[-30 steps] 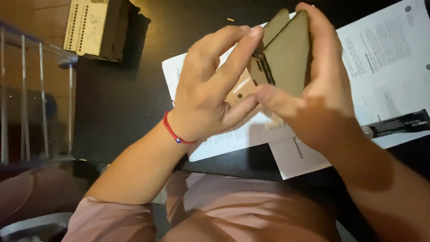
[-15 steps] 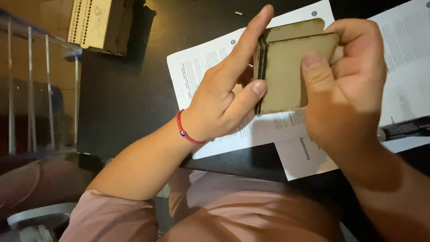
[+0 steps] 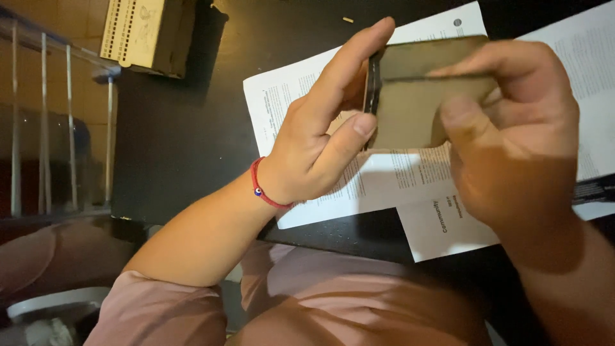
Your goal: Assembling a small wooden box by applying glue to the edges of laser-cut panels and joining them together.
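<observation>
Head view: a flat brown panel assembly (image 3: 416,102) was held up between both hands, above the printed sheets (image 3: 384,186) on the dark table (image 3: 179,128).
It looked light, thin and stiff, likely to snap if bent, so best gripped by its edges; the left hand (image 3: 314,147) pinched its left edge, forefinger stretched along it; the right hand (image 3: 512,141) clamped the face, thumb in front; a pale perforated box (image 3: 144,32) lay well apart.

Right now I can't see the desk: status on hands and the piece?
Left hand and right hand both grip the flat wooden panels, held above the printed sheets. Nothing in the way.
</observation>
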